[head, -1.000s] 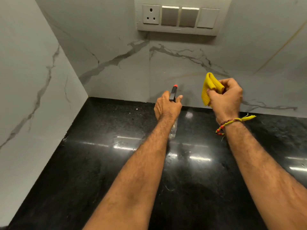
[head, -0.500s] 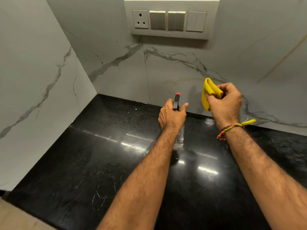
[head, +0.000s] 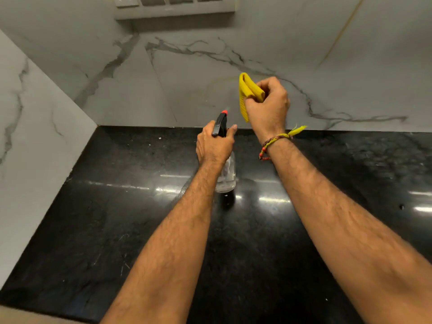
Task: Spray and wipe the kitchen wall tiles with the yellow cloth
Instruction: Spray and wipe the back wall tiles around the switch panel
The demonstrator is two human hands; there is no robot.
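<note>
A marble-veined side wall (head: 35,127) fills the left edge and meets the back wall tiles (head: 187,73) at a corner. Below them runs a glossy black countertop (head: 117,206) with streaks of reflected light.

Near the centre, the left hand (head: 214,146) grips the neck of a clear spray bottle (head: 225,176). Its fingers curl round the black trigger head, and the red nozzle tip (head: 224,112) points at the back tiles. A faint haze sits just in front of the nozzle, likely spray leaving the bottle. Half a second ago no such haze showed, and the hand and bottle have hardly moved. The first squirt therefore appears to be landing on the tile now.

Just to the right and a little higher, the right hand (head: 267,108) holds the folded yellow cloth (head: 247,94). The fingers are closed round it, and it is raised near the tiles but apart from them, much as before. A braided thread band (head: 278,141) circles that wrist.

The view has tipped down since a moment ago. Only the lower edge of the switch plate (head: 174,10) remains at the top. Judging from this, wiping has not begun, and the cloth waits close to the wetted patch.
</note>
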